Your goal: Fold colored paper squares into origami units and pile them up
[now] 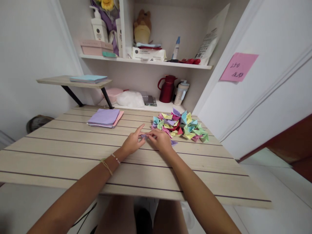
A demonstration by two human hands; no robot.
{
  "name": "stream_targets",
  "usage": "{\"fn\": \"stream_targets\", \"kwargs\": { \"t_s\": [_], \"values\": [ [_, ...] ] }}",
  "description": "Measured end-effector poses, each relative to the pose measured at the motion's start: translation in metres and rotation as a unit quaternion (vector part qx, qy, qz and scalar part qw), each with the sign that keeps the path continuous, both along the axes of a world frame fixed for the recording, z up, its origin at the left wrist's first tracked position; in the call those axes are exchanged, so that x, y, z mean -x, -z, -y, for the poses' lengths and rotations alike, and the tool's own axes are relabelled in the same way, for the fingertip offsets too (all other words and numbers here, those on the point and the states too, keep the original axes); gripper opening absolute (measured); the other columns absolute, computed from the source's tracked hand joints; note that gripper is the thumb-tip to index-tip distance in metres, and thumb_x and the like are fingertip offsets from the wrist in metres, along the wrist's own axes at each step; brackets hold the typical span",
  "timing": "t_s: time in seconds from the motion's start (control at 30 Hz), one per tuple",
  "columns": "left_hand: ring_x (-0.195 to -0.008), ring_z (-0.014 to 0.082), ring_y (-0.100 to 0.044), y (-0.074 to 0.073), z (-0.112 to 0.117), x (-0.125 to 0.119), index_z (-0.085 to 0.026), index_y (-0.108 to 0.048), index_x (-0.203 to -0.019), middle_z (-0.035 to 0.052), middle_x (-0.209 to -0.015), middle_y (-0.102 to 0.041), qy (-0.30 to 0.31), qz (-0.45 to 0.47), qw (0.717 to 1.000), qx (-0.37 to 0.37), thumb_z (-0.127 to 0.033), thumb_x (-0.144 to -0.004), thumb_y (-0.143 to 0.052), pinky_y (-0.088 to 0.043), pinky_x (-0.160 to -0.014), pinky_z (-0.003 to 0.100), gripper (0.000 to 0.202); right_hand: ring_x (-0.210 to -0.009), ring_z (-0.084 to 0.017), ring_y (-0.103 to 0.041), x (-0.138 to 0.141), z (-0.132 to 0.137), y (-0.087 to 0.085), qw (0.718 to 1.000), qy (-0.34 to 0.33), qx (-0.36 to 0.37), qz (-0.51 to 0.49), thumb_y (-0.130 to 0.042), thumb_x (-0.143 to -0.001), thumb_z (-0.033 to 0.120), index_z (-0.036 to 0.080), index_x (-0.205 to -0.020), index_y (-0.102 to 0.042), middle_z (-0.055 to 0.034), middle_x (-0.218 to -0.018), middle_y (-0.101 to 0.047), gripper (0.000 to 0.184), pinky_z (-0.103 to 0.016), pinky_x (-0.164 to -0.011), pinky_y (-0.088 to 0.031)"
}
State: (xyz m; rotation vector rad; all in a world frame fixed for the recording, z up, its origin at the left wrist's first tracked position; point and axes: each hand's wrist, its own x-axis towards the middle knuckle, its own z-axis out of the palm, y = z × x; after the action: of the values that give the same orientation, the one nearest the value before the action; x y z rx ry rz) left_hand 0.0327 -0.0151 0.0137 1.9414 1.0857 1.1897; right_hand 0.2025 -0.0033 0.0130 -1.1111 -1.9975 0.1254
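Note:
A small purple piece of folded paper sits between my two hands, low over the table, mostly covered by fingers. My left hand pinches its left side, with the index finger raised. From the right, my right hand grips the paper between thumb and fingertips. Close beyond the right hand lies a heap of folded paper boats in yellow, green, blue, pink and purple. One purple folded piece rests beside the right wrist. A stack of purple and pink paper sheets lies to the left.
The slatted wooden table ends at a white shelf unit. A small raised shelf with blue paper stands at the left. Behind are a plastic bag, a red jug and a tumbler.

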Motion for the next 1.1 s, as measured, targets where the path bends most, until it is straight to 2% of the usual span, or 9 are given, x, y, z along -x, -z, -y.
{"fn": "stream_targets", "kwargs": {
  "t_s": [0.17, 0.4, 0.57, 0.87, 1.1],
  "values": [
    [-0.096, 0.019, -0.062, -0.0007, 0.0011, -0.0002, -0.019, -0.038, -0.132, 0.0069, -0.103, -0.068, 0.005, 0.011, 1.0, -0.007, -0.016, -0.071, -0.056, -0.045, -0.09, 0.032, 0.063, -0.071, -0.016, -0.063, -0.0003, -0.0007, 0.0014, 1.0, 0.003, 0.003, -0.013, -0.06, -0.077, 0.026, 0.023, -0.081, -0.07, -0.0024, -0.085, -0.07, 0.011, -0.025, -0.061, -0.045],
    [-0.088, 0.0188, -0.063, -0.0008, 0.0022, -0.0002, -0.021, -0.043, -0.129, 0.0048, -0.097, -0.068, 0.0, 0.026, 1.0, 0.014, -0.016, -0.069, -0.06, -0.044, -0.089, 0.032, 0.063, -0.077, -0.017, -0.064, 0.0008, 0.0001, 0.0015, 0.999, -0.011, 0.02, -0.034, -0.06, -0.077, 0.028, 0.025, -0.083, -0.07, -0.0024, -0.085, -0.07, 0.012, -0.026, -0.063, -0.046],
    [-0.088, 0.0175, -0.062, -0.0038, 0.0036, -0.0008, -0.021, -0.045, -0.127, 0.0035, -0.096, -0.068, -0.008, 0.06, 0.998, 0.021, -0.014, -0.067, -0.062, -0.042, -0.092, 0.03, 0.063, -0.071, -0.017, -0.063, 0.0007, -0.0001, 0.0018, 0.999, -0.017, 0.023, -0.044, -0.06, -0.076, 0.027, 0.024, -0.083, -0.07, -0.0026, -0.083, -0.07, 0.013, -0.026, -0.062, -0.047],
    [-0.088, 0.0184, -0.063, -0.0061, 0.0053, 0.0016, -0.023, -0.046, -0.127, 0.0035, -0.099, -0.068, 0.005, -0.018, 1.0, -0.001, -0.014, -0.069, -0.059, -0.041, -0.09, 0.03, 0.06, -0.071, -0.016, -0.062, 0.001, 0.0034, -0.0007, 0.999, -0.02, 0.029, -0.01, -0.061, -0.073, 0.024, 0.025, -0.082, -0.07, -0.0008, -0.084, -0.069, 0.013, -0.026, -0.064, -0.046],
    [-0.09, 0.0176, -0.063, -0.0031, 0.0035, 0.0001, -0.021, -0.044, -0.127, 0.0048, -0.098, -0.068, -0.003, 0.025, 1.0, 0.011, -0.017, -0.069, -0.061, -0.043, -0.09, 0.031, 0.06, -0.077, -0.016, -0.062, 0.0027, 0.0047, -0.0021, 0.999, -0.015, 0.022, -0.027, -0.06, -0.073, 0.023, 0.025, -0.078, -0.071, -0.0011, -0.086, -0.067, 0.012, -0.025, -0.062, -0.045]
  ]
}}
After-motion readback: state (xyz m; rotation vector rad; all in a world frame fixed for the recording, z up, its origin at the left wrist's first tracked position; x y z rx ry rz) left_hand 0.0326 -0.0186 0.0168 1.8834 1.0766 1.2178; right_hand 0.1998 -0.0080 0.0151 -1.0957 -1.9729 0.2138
